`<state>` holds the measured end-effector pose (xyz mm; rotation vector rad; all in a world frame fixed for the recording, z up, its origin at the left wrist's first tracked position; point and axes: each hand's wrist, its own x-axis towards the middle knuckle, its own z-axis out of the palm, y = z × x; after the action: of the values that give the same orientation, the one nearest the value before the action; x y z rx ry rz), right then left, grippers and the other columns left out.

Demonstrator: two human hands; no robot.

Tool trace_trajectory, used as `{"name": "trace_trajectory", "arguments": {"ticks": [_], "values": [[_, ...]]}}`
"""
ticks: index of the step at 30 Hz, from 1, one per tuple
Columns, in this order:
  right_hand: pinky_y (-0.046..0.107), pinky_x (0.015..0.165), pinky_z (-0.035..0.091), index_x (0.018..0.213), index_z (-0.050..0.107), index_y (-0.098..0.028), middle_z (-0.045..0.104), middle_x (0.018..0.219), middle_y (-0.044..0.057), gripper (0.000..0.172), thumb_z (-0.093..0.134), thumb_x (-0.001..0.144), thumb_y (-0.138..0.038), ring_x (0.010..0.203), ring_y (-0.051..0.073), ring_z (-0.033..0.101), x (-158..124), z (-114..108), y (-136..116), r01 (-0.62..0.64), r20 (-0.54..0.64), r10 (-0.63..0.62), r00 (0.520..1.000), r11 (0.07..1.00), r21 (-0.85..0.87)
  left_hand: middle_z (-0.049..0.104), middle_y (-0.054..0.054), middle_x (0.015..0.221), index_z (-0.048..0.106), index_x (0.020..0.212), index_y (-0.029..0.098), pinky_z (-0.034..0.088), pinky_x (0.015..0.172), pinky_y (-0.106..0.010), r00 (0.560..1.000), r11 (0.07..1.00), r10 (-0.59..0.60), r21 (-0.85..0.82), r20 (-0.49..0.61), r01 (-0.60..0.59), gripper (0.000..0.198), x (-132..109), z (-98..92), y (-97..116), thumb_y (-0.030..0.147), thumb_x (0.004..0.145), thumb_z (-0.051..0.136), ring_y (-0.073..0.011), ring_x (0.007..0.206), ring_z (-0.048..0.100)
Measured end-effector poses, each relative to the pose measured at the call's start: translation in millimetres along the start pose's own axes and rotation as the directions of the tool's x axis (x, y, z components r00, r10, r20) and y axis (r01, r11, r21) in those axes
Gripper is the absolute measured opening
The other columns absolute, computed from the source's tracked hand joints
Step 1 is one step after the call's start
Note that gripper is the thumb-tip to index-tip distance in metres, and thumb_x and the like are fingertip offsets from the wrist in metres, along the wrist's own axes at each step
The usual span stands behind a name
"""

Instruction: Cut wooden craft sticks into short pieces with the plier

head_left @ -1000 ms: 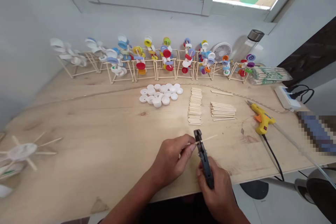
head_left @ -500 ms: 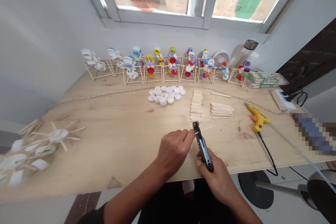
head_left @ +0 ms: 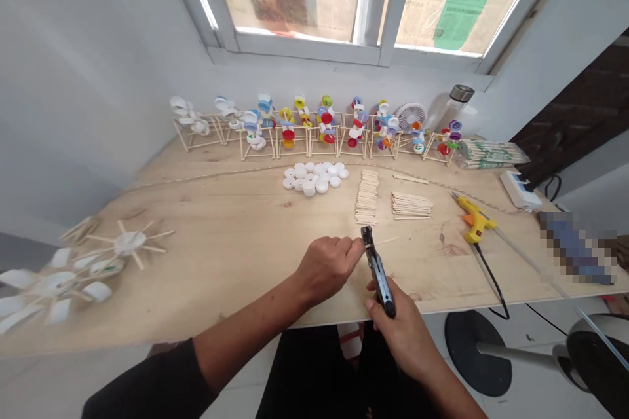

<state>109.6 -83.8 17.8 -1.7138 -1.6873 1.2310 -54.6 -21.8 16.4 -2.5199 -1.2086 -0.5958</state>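
My right hand (head_left: 400, 321) is wrapped round the handles of a pair of multi-tool pliers (head_left: 378, 272), whose dark jaws point away from me. Close against the jaws, my left hand (head_left: 327, 268) is closed in a pinch. A pale bit of wooden stick (head_left: 367, 245) shows between its fingertips and the jaws; the rest is hidden by the fingers. Just beyond the pliers lies a column of short sticks (head_left: 366, 200), with a second pile of sticks (head_left: 411, 205) to its right. A thin sliver (head_left: 387, 240) rests on the table beside the jaws.
White bottle caps (head_left: 314, 178) sit in a cluster mid-table. Stick wheels (head_left: 130, 243), some bearing white cups, lie at left. Small stands with coloured cap wheels (head_left: 325, 119) line the wall. To the right are a yellow glue gun (head_left: 476, 219) and a power strip (head_left: 519, 190).
The camera view has shifted slightly, showing more of the left end of the table. Both hands and the pliers keep nearly the same pose.
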Motion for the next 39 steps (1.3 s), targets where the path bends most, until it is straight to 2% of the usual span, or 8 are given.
{"name": "trace_trajectory", "arguments": {"ticks": [6,10,13,19,23,29,35,39], "values": [[0.026,0.064,0.041,0.096,0.054,-0.02,0.062,0.073,0.001,0.02,0.046,0.08,-0.029,0.071,0.019,0.059,-7,-2,-2,0.101,-0.073,-0.115,0.991,0.981,-0.165,0.052,0.001,0.059,0.05,0.077,0.016,0.029,0.044,-0.021,0.997,0.959,-0.065,-0.272,0.046,0.075,0.016,-6,-1.6,4,0.012,0.083,0.036,-0.0109,0.049,0.047],[0.028,0.067,0.041,0.096,0.053,-0.02,0.063,0.077,0.002,0.019,0.046,0.08,-0.029,0.075,0.02,0.06,-11,-2,-3,0.106,-0.095,-0.126,0.987,0.975,-0.195,0.054,0.001,0.06,0.049,0.078,0.016,0.031,0.046,-0.019,0.994,0.933,-0.089,-0.345,0.058,0.104,0.016,-9,-5.6,7,0.011,0.083,0.035,-0.0101,0.049,0.048],[0.028,0.067,0.041,0.096,0.053,-0.02,0.062,0.075,0.001,0.019,0.046,0.08,-0.028,0.074,0.02,0.059,-13,-1,-3,0.105,-0.09,-0.122,0.988,0.978,-0.178,0.055,0.001,0.06,0.048,0.077,0.016,0.032,0.047,-0.019,0.994,0.923,-0.087,-0.37,0.067,0.106,0.015,-10,-8.0,7,0.012,0.084,0.036,-0.0101,0.05,0.049],[0.025,0.058,0.041,0.094,0.054,-0.019,0.058,0.068,-0.002,0.018,0.046,0.081,-0.03,0.063,0.016,0.056,-15,-2,-4,0.082,-0.009,-0.083,0.997,0.995,-0.052,0.054,0.001,0.058,0.048,0.076,0.016,0.03,0.046,-0.021,0.99,0.909,-0.086,-0.397,0.113,0.125,0.018,-9,-13.1,7,0.017,0.087,0.033,-0.0111,0.049,0.048],[0.026,0.063,0.04,0.095,0.053,-0.019,0.061,0.072,-0.001,0.018,0.046,0.08,-0.027,0.068,0.018,0.057,-15,-3,-4,0.109,-0.054,-0.117,0.992,0.985,-0.132,0.053,0.001,0.057,0.048,0.079,0.017,0.031,0.047,-0.02,0.974,0.835,-0.108,-0.513,0.201,0.199,0.022,-7,-17.6,6,0.023,0.09,0.03,-0.0108,0.048,0.048],[0.026,0.062,0.039,0.096,0.051,-0.021,0.061,0.074,-0.001,0.017,0.045,0.081,-0.027,0.069,0.018,0.058,-15,-4,-3,0.152,-0.049,-0.162,0.986,0.973,-0.171,0.054,0.001,0.062,0.051,0.082,0.017,0.036,0.053,-0.02,0.936,0.694,-0.089,-0.653,0.341,0.304,0.026,-3,-26.1,2,0.026,0.091,0.028,-0.0106,0.053,0.05],[0.026,0.061,0.037,0.093,0.05,-0.021,0.061,0.074,0.001,0.015,0.045,0.082,-0.029,0.068,0.02,0.057,-14,-3,0,0.178,-0.075,-0.203,0.976,0.95,-0.258,0.057,0.0,0.073,0.053,0.084,0.016,0.039,0.062,-0.02,0.928,0.573,-0.023,-0.756,0.371,0.317,0.03,2,-37.3,-3,0.027,0.092,0.026,-0.0104,0.065,0.053],[0.026,0.06,0.036,0.091,0.05,-0.02,0.061,0.073,0.001,0.013,0.044,0.083,-0.029,0.067,0.02,0.056,-13,-1,3,0.204,-0.09,-0.239,0.967,0.934,-0.292,0.058,-0.001,0.076,0.055,0.088,0.015,0.04,0.065,-0.021,0.917,0.548,0.01,-0.769,0.399,0.329,0.031,4,-41.5,-6,0.028,0.092,0.027,-0.0108,0.067,0.053]]}}
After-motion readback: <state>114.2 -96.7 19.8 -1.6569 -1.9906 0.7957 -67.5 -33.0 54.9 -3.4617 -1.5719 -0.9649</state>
